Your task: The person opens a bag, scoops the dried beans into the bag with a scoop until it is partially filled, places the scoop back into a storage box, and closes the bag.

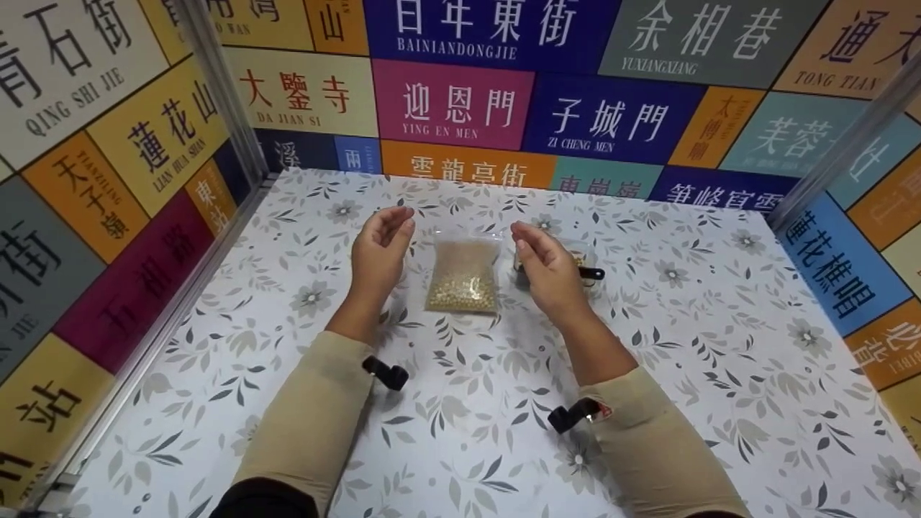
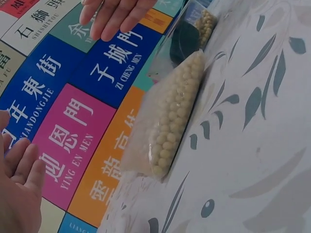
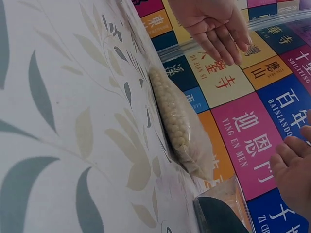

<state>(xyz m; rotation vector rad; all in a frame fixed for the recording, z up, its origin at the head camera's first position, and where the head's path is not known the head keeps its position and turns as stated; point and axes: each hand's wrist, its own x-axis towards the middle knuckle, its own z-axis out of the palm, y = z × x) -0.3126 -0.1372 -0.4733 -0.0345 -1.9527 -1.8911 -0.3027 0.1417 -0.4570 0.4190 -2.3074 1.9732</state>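
Observation:
A clear plastic bag (image 1: pixel 464 277) partly filled with round, pale yellow beans (image 2: pixel 177 111) lies on the table between the two hands. To its left, my left hand (image 1: pixel 380 248) is raised, palm inward and fingers loosely bent, holding nothing. On the other side, my right hand (image 1: pixel 548 270) is held up in much the same way, apart from the bag. Behind the right hand stands a clear box (image 2: pixel 200 24), mostly hidden in the head view. It has beans inside, and a black handle (image 1: pixel 592 273) sticks out to the right. A dark patch covers its near side.
A white cloth with grey leaves and flowers (image 1: pixel 460 403) covers the table. Colourful panels with place names (image 1: pixel 453 101) rise at the back and both sides, with metal posts (image 1: pixel 230 93) at the corners. Black wrist mounts (image 1: pixel 386 374) sit on both sleeves.

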